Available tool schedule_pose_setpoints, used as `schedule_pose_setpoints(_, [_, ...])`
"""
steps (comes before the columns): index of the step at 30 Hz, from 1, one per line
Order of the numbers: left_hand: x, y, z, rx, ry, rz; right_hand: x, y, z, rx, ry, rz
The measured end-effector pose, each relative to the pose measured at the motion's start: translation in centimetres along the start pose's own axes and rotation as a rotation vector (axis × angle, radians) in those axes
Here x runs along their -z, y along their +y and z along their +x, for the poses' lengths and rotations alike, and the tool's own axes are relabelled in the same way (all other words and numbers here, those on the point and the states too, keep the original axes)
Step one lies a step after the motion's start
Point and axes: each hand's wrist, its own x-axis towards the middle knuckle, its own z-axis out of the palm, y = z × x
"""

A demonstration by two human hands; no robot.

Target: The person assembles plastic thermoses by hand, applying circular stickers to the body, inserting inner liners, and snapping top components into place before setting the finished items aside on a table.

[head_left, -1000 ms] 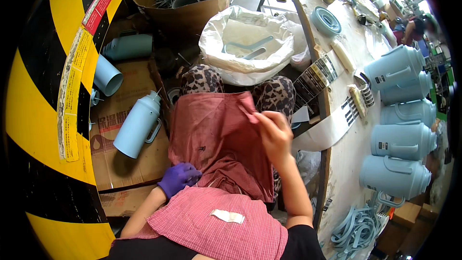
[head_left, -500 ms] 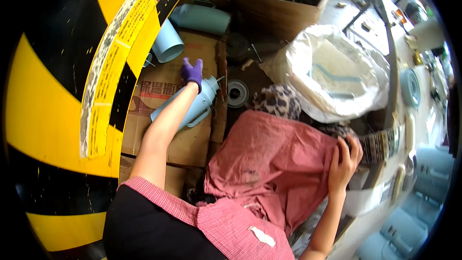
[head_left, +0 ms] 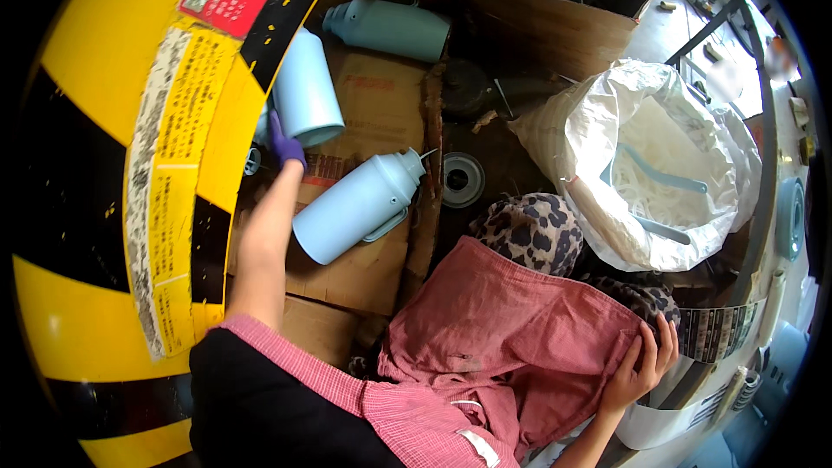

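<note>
My left hand (head_left: 287, 146), in a purple glove, is at the lower left side of a light blue thermos flask casing (head_left: 309, 91). One stretched finger runs along the casing; the other fingers are mostly hidden. To the right of that hand, a second blue thermos flask (head_left: 351, 208) lies tilted on flattened cardboard (head_left: 373, 108), its handle toward the lower right. Bare and spread, my right hand (head_left: 643, 366) rests on the red apron (head_left: 511, 321) over my knee, holding nothing.
A yellow and black striped panel (head_left: 87, 234) stands close on the left. Another thermos flask (head_left: 390, 28) lies farther back, near a cardboard box (head_left: 555, 30). A white sack (head_left: 598, 199) with blue handle strips stands at the right. Beside the cardboard is a round grey part (head_left: 461, 179).
My left hand has moved left, from above the tilted flask to the side of the flask casing. My right hand stays on my knee. The view has shifted slightly.
</note>
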Motion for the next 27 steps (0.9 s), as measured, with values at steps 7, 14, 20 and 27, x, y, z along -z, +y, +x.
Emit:
schedule_pose_setpoints(7, [2.6, 2.3, -22.0, 0.487, -0.101, -0.166, 0.7, 0.9, -1.2, 0.05, 0.139, -0.032])
schedule_pose_setpoints(14, [4.5, 13.3, -32.8, 0.344, -0.549, -0.369, 6.8, 0.4, 1.4, -0.105, 0.252, 0.341])
schedule_pose_setpoints(20, [1.1, 17.4, -36.8, 0.429, -1.465, -0.125, 12.1, -2.9, 4.1, 0.129, 0.148, 1.614])
schedule_pose_setpoints(27, [-5.7, 30.8, -35.6, 0.389, -1.633, 0.24, 19.3, -2.4, -4.2, -0.151, 0.007, 1.081])
